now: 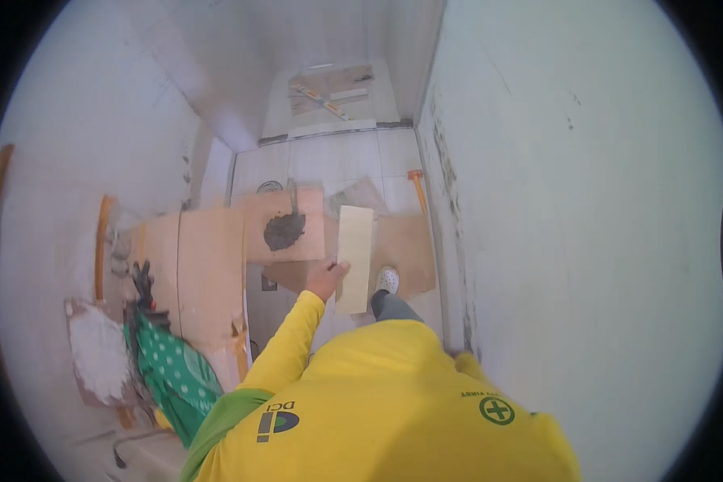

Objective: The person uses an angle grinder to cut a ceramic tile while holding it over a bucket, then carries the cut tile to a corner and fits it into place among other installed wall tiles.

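Observation:
My left hand is closed on the left edge of a narrow, cream-coloured tile strip. The strip points away from me, above brown cardboard on the floor. Beyond that hand, a heap of dark grey mortar sits on a pinkish-tan board, with a trowel at its far side. Only a bit of yellow sleeve shows of my right arm, by the right wall; the right hand itself is hidden behind my body.
A mallet with an orange head lies by the right wall. Farther off, a spirit level rests across a board. To my left are large tan panels, a green polka-dot bag and dark gloves. My white clog stands on the cardboard.

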